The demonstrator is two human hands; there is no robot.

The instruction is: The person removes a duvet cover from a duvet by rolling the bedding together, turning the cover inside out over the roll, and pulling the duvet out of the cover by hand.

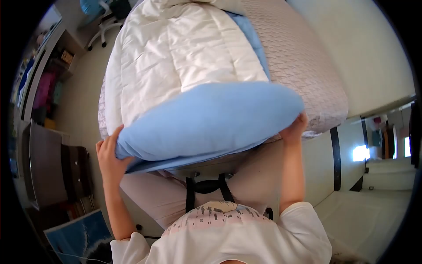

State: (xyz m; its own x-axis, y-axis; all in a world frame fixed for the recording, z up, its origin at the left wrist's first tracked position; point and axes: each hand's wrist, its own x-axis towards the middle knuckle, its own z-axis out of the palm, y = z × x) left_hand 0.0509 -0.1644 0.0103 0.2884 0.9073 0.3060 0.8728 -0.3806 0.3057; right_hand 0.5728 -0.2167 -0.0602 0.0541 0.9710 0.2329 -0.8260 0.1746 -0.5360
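Note:
A puffy comforter [176,53] lies over the bed, white and quilted on top, with a blue strip showing along its right side. Its near end shows as a wide, bulging blue fold [211,121], raised above the foot of the bed and over my thighs. My left hand [112,155] grips the left corner of this blue end, thumb on the near side. At the opposite corner, my right hand [294,127] is closed on the edge, its fingertips partly hidden by the fabric. The blue end hangs stretched between both hands.
A pinkish textured bedspread [303,66] covers the bed at the right. Shelves with assorted items [48,83] run along the left, near an office chair [105,33]. A dark box-like cabinet [46,165] and a blue picture [79,235] stand lower left.

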